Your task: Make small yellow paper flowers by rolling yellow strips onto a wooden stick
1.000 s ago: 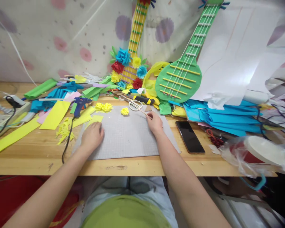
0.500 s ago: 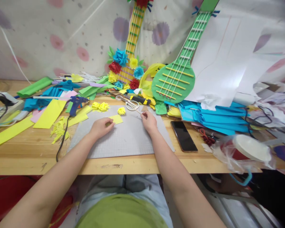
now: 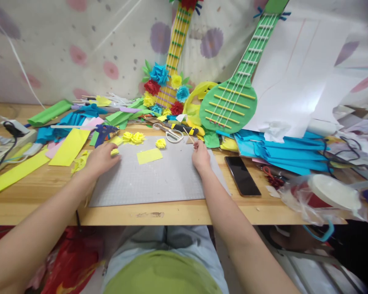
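My right hand (image 3: 201, 156) pinches a thin wooden stick (image 3: 188, 134), which points up and to the left over the back of the grey cutting mat (image 3: 159, 183). My left hand (image 3: 103, 158) is over the mat's left edge, fingers apart, close to yellow paper pieces and just in front of a blue glue gun (image 3: 104, 132). A small yellow paper rectangle (image 3: 149, 156) lies flat on the mat between my hands. Behind it are a small yellow paper flower (image 3: 160, 143) and a bunch of crinkled yellow paper flowers (image 3: 133, 138).
White-handled scissors (image 3: 174, 136) and a black-and-yellow cutter (image 3: 185, 129) lie behind the mat. A phone (image 3: 243, 175) rests to its right. Two paper instruments, one green (image 3: 228, 106) and one yellow (image 3: 176, 45), lean at the back. Yellow paper strips (image 3: 70, 147) lie left.
My left hand has let go of the yellow paper rectangle and moved left toward the glue gun. My right hand still holds the stick, now tilted more upright.
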The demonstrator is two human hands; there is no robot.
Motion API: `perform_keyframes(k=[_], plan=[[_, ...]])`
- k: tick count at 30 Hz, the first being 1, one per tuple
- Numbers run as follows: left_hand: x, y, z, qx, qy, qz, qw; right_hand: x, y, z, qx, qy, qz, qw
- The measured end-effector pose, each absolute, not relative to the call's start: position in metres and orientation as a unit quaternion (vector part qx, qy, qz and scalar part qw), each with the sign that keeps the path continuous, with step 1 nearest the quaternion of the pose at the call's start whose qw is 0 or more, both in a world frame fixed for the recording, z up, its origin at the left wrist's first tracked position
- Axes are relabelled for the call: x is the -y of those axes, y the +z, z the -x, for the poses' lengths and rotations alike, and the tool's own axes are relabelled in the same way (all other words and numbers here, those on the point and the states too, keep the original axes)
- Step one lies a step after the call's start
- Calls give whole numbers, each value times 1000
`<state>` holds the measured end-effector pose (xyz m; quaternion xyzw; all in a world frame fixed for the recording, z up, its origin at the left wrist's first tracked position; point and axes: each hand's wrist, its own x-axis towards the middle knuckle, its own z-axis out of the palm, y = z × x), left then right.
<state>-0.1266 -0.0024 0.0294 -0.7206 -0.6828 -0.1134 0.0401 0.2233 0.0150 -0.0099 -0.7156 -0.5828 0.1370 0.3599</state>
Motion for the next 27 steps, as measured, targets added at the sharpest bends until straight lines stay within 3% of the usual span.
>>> perform_keyframes(k=[5,10,14,18,21,23,25,27], plan=[[-3,29,137,706,-16,706,62,-13,-11,-223,601,104,719,333],[-6,29,137,724,-8,685,79,-13,-15,-224,617,74,720,310],[-3,50,134,768,-83,630,77,-15,-18,-224,622,56,720,302],[-3,70,128,787,-236,567,57,-16,-20,-224,623,40,710,325],[-5,74,113,753,-410,508,-78,-17,-16,-223,629,40,674,384],[-4,71,94,677,-510,449,-284,-16,-12,-217,640,72,627,439],[-2,65,70,574,-516,415,-483,-12,-6,-208,630,159,582,489],[1,56,44,525,-489,407,-566,-8,-1,-196,602,292,536,515]])
